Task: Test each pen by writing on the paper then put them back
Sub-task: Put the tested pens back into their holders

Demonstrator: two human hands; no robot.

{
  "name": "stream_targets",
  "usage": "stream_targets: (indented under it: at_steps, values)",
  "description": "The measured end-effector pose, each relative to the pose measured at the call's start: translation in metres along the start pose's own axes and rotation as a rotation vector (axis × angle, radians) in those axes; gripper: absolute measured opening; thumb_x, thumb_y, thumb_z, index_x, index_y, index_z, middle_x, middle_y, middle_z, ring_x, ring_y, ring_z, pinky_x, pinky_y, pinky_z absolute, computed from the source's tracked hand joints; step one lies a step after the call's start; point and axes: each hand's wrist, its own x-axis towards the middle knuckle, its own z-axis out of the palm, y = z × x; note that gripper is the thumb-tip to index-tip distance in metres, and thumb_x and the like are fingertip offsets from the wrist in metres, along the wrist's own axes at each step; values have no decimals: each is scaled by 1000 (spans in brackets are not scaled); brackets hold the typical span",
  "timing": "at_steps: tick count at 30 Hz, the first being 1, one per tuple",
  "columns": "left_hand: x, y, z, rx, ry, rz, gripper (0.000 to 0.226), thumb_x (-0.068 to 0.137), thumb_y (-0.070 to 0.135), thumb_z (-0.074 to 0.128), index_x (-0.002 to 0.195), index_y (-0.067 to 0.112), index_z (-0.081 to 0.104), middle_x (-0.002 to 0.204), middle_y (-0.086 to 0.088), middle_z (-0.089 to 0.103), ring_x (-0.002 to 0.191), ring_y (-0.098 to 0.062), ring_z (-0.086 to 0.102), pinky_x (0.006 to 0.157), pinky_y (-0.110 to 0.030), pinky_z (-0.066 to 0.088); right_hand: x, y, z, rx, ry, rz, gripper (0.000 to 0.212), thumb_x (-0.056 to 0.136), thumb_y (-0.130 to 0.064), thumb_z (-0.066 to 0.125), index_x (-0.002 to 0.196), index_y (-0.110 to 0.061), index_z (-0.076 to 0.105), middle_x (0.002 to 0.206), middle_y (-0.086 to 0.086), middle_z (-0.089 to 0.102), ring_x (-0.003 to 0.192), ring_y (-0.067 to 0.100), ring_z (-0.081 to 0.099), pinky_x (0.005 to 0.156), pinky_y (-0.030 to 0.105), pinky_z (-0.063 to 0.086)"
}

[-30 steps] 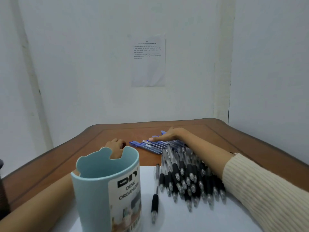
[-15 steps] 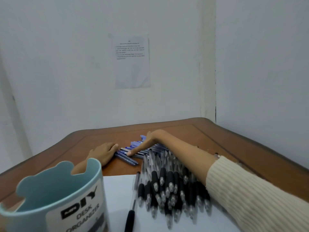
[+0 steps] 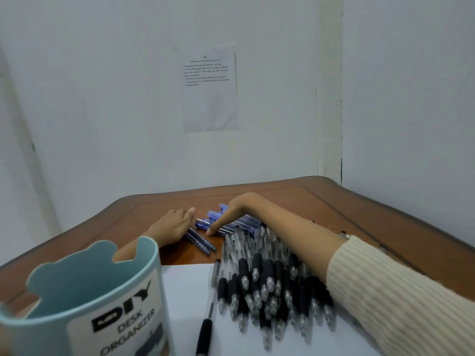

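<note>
Two hands are working the blue pens at the far side of the bench. The left hand is lying flat, relaxed fingers touching the nearest pair. The right hand is pressing straight fingers onto the bunch; neither hand is gripping a pen. Black pens are lying heaped on the paper, a lone black pen just beside them, and the blue desk organizer is standing at near left.
</note>
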Motion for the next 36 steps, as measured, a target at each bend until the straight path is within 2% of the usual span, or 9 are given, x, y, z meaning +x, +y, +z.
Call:
stream_targets:
  at_steps: [5, 8, 12, 17, 24, 26, 29, 31, 36]
  values:
    - [2, -9, 8, 1, -39, -39, 50, 101, 40, 14, 131, 15, 45, 142, -6, 40, 132, -24, 34, 112, -45, 19, -20, -9, 3, 150, -23, -95, 74, 90, -63, 33, 151, -27, 8, 158, -1, -4, 145, 24, -4, 114, 47, 6]
    - [2, -12, -2, -166, 14, -20, 47, 102, 34, 17, 107, 4, 54, 124, -18, 53, 117, -31, 47, 101, -33, 32, -24, -16, 4, 111, -40, -121, 74, 91, -63, 31, 151, -26, 6, 158, 0, -7, 144, 22, -11, 114, 48, 0]
    - [1, -31, -12, -125, 35, -54, 39, 102, 23, 24, 94, 0, 55, 115, -24, 56, 108, -33, 50, 88, -31, 36, -23, -25, -1, 90, 59, -49, 107, 78, -71, 50, 150, -13, -4, 158, 5, -3, 145, 28, 6, 116, 51, 12]
    - [3, -56, -19, 10, 10, -86, 41, 102, 25, 27, 132, 4, 46, 141, -13, 42, 130, -25, 37, 105, -29, 27, -6, -39, 11, 38, 51, -33, 128, 61, -80, 59, 149, -15, -8, 159, 3, -3, 145, 29, 7, 115, 52, 15]
    - [2, -93, -24, 141, -13, -180, 42, 101, 32, 29, 139, 16, 39, 146, -6, 36, 134, -23, 34, 110, -32, 27, 17, -21, 6, 35, -18, 54, 143, 23, -97, 50, 147, -43, 3, 155, 4, -23, 143, 37, -12, 111, 64, 6]
    - [2, -92, -23, 140, -6, -165, 42, 101, 33, 28, 139, 18, 38, 146, -4, 36, 133, -23, 34, 110, -34, 28, -8, -18, 3, -3, -26, 81, 135, 35, -97, 49, 148, -41, 0, 155, 2, -21, 144, 34, -10, 112, 62, 7]
    - [0, -82, -19, 124, -5, -104, 42, 101, 34, 28, 137, 17, 40, 145, -3, 39, 132, -22, 36, 109, -36, 28, -40, -7, -2, 3, -7, 16, 90, 82, -70, 40, 149, -31, -5, 157, 0, -15, 145, 27, -3, 115, 49, 10]
    - [2, -72, -13, 104, -8, -53, 42, 101, 35, 28, 136, 18, 41, 143, -3, 41, 130, -21, 38, 109, -39, 29, -49, -4, -2, -25, 5, -18, 80, 88, -64, 36, 149, -30, -5, 157, -1, -13, 145, 24, -2, 114, 44, 12]
    - [11, -39, 3, 115, -3, 7, 39, 101, 28, 26, 137, 19, 38, 144, -1, 40, 132, -18, 36, 109, -41, 27, -26, -6, -1, -32, -8, -25, 84, 88, -64, 41, 150, -28, -3, 158, 3, -6, 145, 27, 6, 112, 45, 19]
